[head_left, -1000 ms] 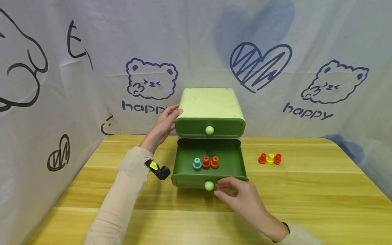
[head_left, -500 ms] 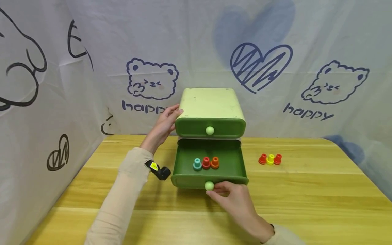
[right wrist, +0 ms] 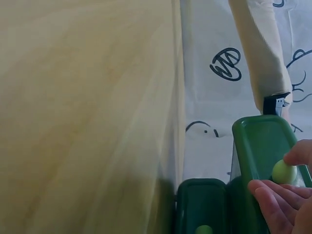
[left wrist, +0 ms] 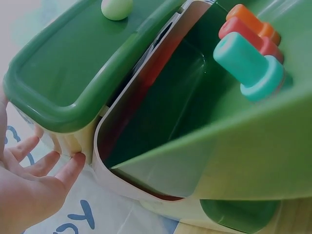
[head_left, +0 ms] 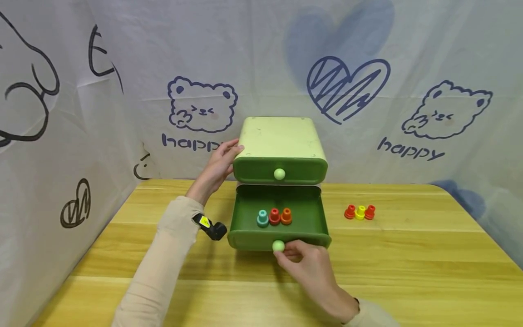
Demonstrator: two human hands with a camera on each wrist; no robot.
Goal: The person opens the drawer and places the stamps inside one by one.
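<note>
A small cabinet (head_left: 282, 136) has a pale yellow-green shell and green drawers. Flat against its left side rests my left hand (head_left: 218, 165), its fingertips on the shell in the left wrist view. The drawer (head_left: 245, 240) below the top one is pulled out. My right hand (head_left: 314, 268) pinches its round pale green knob (head_left: 278, 245) between thumb and fingers, seen also in the right wrist view on the knob (right wrist: 284, 172). Inside the drawer stand a teal stepped peg (head_left: 263, 219), a red one (head_left: 274, 217) and an orange one (head_left: 286, 217).
On the wooden table (head_left: 408, 254), right of the cabinet, two red pegs (head_left: 349, 212) flank a yellow peg (head_left: 360, 213). A lower closed drawer (right wrist: 202, 204) shows in the right wrist view. White cloth with drawings (head_left: 269, 59) hangs behind and at the left.
My right hand has moved left to the drawer knob, and its thumb and fingers have come together on it. The left hand, drawer and pegs stay in place.
</note>
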